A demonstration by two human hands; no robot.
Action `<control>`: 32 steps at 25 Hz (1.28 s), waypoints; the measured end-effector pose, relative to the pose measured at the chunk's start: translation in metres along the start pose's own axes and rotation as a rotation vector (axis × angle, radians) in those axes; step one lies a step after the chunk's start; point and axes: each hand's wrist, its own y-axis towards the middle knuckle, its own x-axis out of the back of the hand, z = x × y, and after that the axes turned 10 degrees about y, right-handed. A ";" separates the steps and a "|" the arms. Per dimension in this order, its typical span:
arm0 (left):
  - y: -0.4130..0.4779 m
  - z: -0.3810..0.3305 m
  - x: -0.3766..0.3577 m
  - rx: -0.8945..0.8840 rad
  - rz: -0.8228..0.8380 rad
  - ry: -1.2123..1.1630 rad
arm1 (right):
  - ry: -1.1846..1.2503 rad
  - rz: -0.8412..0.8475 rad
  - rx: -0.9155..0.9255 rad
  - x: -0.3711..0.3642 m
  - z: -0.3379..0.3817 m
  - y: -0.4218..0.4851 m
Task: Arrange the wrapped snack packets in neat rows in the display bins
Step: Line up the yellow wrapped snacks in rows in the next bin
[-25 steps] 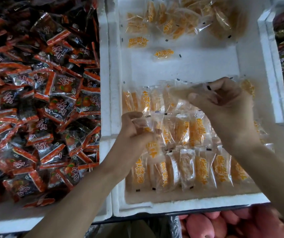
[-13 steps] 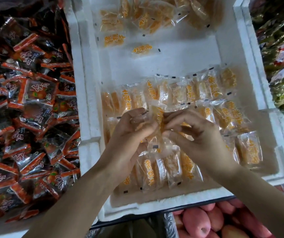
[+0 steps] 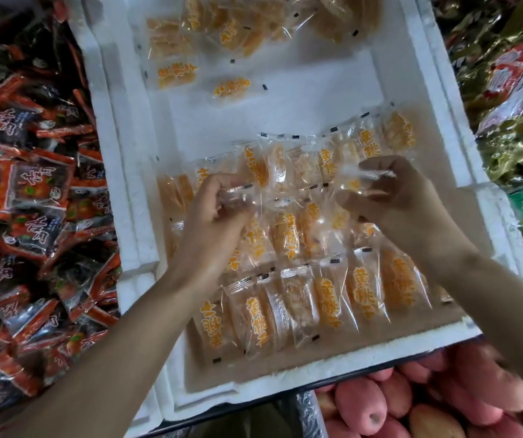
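- My left hand [image 3: 216, 222] hangs over the left part of the bin [image 3: 127, 216], fingers curled round a clear packet [image 3: 238, 192] and pinching it at its sealed end.
- My right hand [image 3: 405, 203] is further right, thumb and fingers pinching a second packet [image 3: 359, 180] just above the rows.
- Both held packets are raised off the stock. The rest lie in the bin: a front row [image 3: 326, 298], a middle row [image 3: 285, 232] and a back row [image 3: 285, 165].
- A loose pile [image 3: 253, 30] sits at the far end, with two strays [image 3: 231, 86] on the bare floor between pile and rows.
- The step, as I read it, is seating these two into a row. My hands cover the gaps, so I cannot tell which slots are free.
- To do it well, I would turn each packet so its printing runs the same way as its neighbours' and its long side is parallel to theirs.
- I would lay it overlapping the next packet by about as much as the others overlap, then press it flat with straight fingers.
- The film looks slippery and springy. A hard pinch will crease it, and a careless drop will make it slide onto the row in front.
- The back row slants up to the right; I would square it before adding more.
- I would leave alone the dark packets [image 3: 32, 184] in the next bin and the fruit [image 3: 380, 406] below.
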 end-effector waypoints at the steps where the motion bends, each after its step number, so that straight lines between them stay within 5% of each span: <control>1: 0.005 0.001 0.000 0.007 -0.028 -0.001 | 0.027 -0.017 0.013 0.003 0.000 0.004; 4: 0.015 0.005 -0.008 -0.015 -0.029 0.050 | 0.083 -0.034 0.053 0.003 -0.005 0.009; 6: 0.016 0.010 -0.015 -0.088 -0.017 0.144 | -0.083 -0.020 0.100 0.000 -0.015 0.006; 11: 0.016 0.027 -0.016 -0.577 -0.025 0.845 | -0.505 0.062 0.275 -0.005 -0.029 -0.001; 14: 0.007 0.028 -0.010 -0.738 0.063 1.141 | -0.453 0.030 0.279 -0.002 -0.028 0.000; 17: 0.003 0.032 -0.003 -0.763 0.203 1.270 | -0.385 -0.049 0.212 0.001 -0.031 -0.004; 20: 0.006 0.036 -0.002 -0.767 0.140 1.406 | -0.614 -0.059 0.229 0.004 -0.036 -0.003; 28: 0.009 0.044 -0.015 -0.679 0.009 1.605 | -0.984 0.102 0.599 0.014 -0.050 0.005; 32: 0.010 0.032 -0.016 -0.751 0.006 1.554 | -0.945 0.128 0.711 0.021 -0.038 0.013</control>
